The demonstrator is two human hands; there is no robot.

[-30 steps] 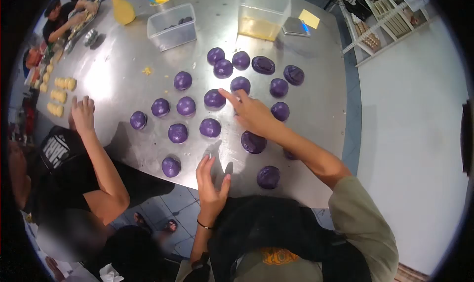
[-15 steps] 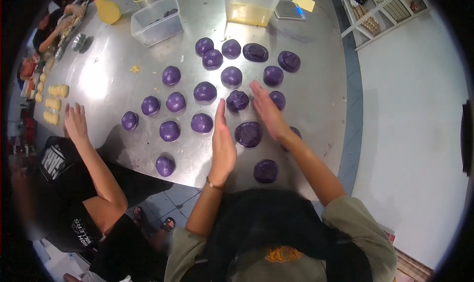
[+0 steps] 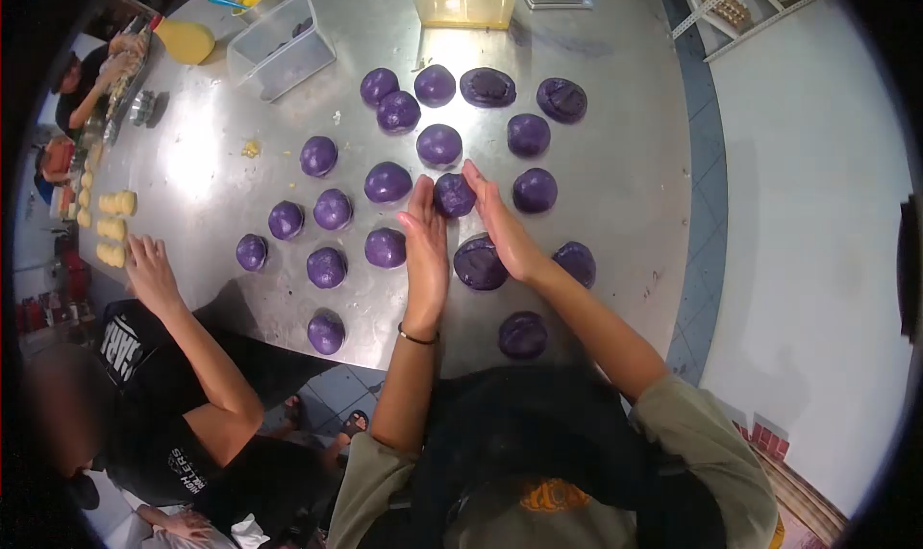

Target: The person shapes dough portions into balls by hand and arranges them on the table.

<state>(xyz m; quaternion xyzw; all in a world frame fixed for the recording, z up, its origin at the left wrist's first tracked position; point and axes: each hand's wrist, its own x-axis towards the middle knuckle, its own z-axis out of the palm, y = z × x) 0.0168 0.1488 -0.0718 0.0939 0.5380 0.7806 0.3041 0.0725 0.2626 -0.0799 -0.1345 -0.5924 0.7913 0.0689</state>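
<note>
Worked ball (image 3: 455, 195): purple, on the steel table (image 3: 620, 184); between both hands, well in from the edges.
Left hand (image 3: 428, 251): open, fingers extended along the ball's left side; grips nothing.
Right hand (image 3: 498, 224): open, fingers nearly straight at the ball's right side; grips nothing.
Close room: tight; far ball (image 3: 439, 145) just beyond the fingertips; left ball (image 3: 388, 182) just beside the left fingers; flat ball (image 3: 480, 263) partly behind the right hand.
Wider room: bare steel from the right ball (image 3: 535, 190) to the table's right edge.
Front edge: near ball (image 3: 523, 335) close to the person's body, which hides the edge there.
Far side: tub (image 3: 284, 54), well apart from the hands.
</note>
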